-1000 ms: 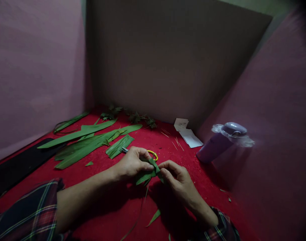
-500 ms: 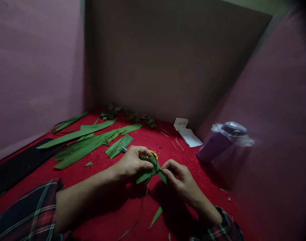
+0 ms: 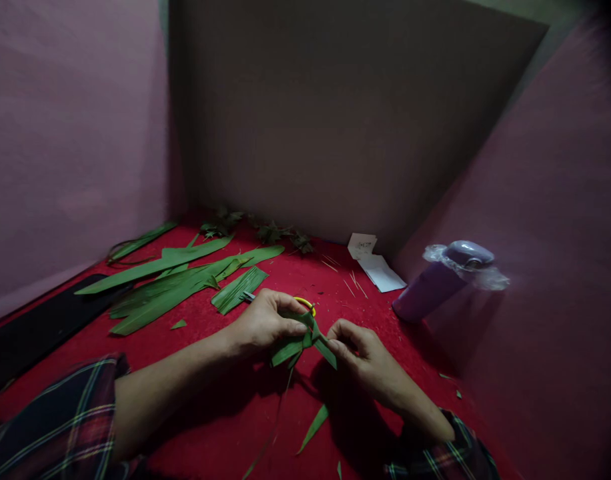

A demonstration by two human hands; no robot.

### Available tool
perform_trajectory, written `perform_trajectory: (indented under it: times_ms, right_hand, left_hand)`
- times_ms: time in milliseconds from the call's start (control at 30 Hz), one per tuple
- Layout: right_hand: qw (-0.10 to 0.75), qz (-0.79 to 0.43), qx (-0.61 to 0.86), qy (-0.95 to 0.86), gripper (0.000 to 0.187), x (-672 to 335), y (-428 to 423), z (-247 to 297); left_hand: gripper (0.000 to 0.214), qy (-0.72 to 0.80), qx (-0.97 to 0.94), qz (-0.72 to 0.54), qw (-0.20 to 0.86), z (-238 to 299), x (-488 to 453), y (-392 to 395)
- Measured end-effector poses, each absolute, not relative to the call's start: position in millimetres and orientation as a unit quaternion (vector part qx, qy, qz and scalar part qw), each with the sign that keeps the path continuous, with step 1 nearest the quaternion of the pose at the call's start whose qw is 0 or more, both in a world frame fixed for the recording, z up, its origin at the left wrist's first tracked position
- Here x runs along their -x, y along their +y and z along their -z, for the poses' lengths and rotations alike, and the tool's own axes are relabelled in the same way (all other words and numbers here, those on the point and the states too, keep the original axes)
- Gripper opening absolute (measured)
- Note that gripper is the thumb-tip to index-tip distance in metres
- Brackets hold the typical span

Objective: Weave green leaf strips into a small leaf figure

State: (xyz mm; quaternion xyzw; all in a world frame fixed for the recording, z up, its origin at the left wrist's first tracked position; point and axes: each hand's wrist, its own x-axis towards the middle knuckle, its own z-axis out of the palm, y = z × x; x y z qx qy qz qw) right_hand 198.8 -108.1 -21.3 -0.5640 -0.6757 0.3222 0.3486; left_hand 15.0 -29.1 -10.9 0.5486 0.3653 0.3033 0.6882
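Note:
My left hand (image 3: 270, 320) pinches a folded green leaf (image 3: 288, 351) between thumb and fingers, above the red cloth. Loose strip ends stick out below the fold, and a thin stringy piece hangs from it. At the fold's right side, the thumb and forefinger of my right hand (image 3: 360, 353) close on a strip of the same leaf. Behind my left hand lie scissors with a yellow handle loop (image 3: 305, 305); the hand hides much of them, and their grey tips show to its left.
Long cut leaves (image 3: 180, 293) spread across the red cloth (image 3: 225, 407) at left, over a black strip (image 3: 40, 327). Leafy sprigs (image 3: 275, 231), toothpicks (image 3: 355, 283) and white papers (image 3: 382, 273) lie toward the back wall. A purple bottle (image 3: 430, 290) leans at right. A leaf scrap (image 3: 314, 428) lies in front.
My right hand has shifted slightly right, away from the fold. A little more of the leaf strip shows beside its fingertips. My left hand keeps its hold almost unmoved.

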Motion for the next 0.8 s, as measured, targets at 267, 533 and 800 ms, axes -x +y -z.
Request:
perform_trajectory:
  times_ms: [267, 533, 800]
  right_hand:
    - [0.394, -0.444, 0.532, -0.604, 0.029, -188, -106, 22]
    - [0.455, -0.453, 0.533, -0.551, 0.032, -180, -102, 30]
    - [0.461, -0.365, 0.536, -0.606, 0.022, -176, -104, 35]
  left_hand:
    - [0.023, 0.357, -0.543, -0.293, 0.701, 15, -16, -26]
    - [0.023, 0.345, -0.564, -0.281, 0.696, 21, -17, -24]
    - [0.023, 0.335, -0.565, -0.264, 0.706, 24, -15, -23]
